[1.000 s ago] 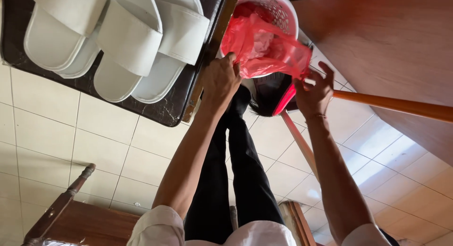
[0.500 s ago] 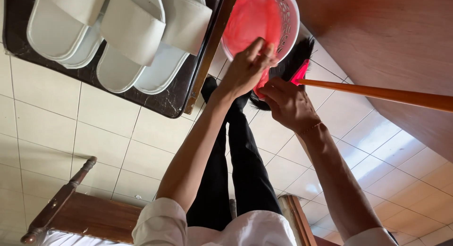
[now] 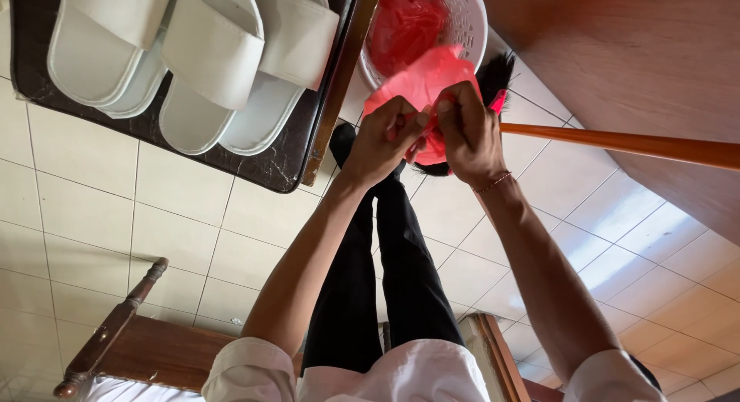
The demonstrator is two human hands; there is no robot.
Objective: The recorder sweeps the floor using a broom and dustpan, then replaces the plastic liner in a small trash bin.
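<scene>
Here both hands, left hand (image 3: pixel 383 136) and right hand (image 3: pixel 465 128), pinch the red plastic bag (image 3: pixel 420 78) tightly.

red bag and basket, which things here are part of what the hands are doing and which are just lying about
In hand:
- red plastic bag, pinched by left hand and right hand
- white perforated basket, red-lined, just beyond the bag

Lying about:
- white slippers on dark mat
- broom with orange handle
- wooden furniture

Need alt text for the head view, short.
Both hands, left hand and right hand, grip a red plastic bag above a white perforated bin lined in red. White slippers lie on a dark mat nearby; an orange broom handle crosses the tiled floor.
</scene>
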